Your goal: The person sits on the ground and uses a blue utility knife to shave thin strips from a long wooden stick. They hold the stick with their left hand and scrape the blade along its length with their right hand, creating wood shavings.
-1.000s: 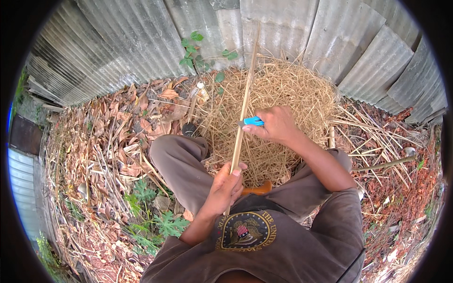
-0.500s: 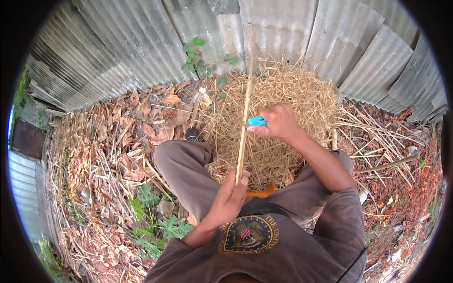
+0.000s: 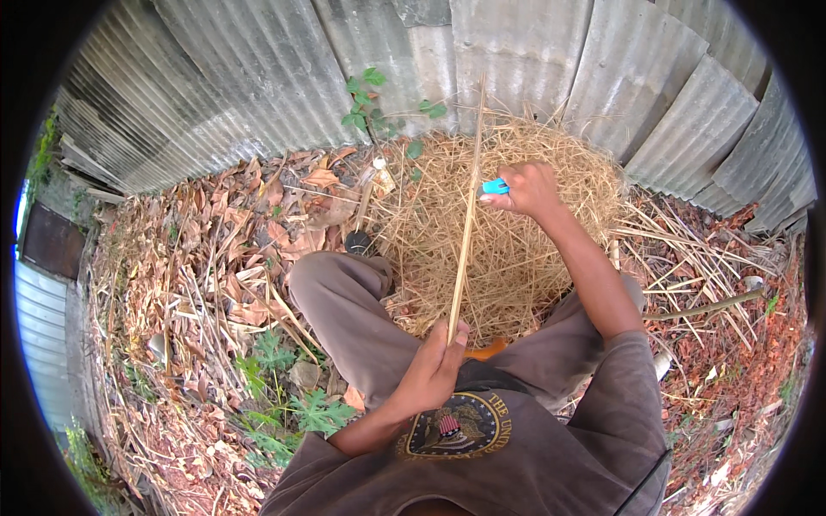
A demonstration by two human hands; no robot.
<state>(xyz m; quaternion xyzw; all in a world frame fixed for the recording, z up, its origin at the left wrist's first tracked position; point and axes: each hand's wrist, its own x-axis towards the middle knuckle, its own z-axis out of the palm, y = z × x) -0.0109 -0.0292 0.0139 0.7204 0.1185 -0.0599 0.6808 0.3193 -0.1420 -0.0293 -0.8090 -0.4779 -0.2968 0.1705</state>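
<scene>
My left hand (image 3: 434, 365), close to my lap, is closed round the lower end of a long, thin, pale strip (image 3: 467, 236) that looks like split bamboo. The strip slants up and away from me, its far tip in front of the metal fence. Farther out, my right hand (image 3: 527, 187) grips a blue-handled cutter knife (image 3: 496, 187). The knife's front end meets the right side of the strip; the blade itself is too small to make out. Below both hands lies a heap of straw-coloured shavings (image 3: 525, 249).
A corrugated metal fence (image 3: 249, 77) curves along the far side. Dry leaves (image 3: 232, 249) cover the ground at left, with green plants (image 3: 314, 413) near my left arm. Loose pale strips (image 3: 680, 258) and a stick (image 3: 705, 304) lie at right. Something orange (image 3: 488, 348) sits by my lap.
My right hand with the cutter knife has moved farther up the strip, away from me. My left hand keeps its hold, slightly more to the right and lower in view.
</scene>
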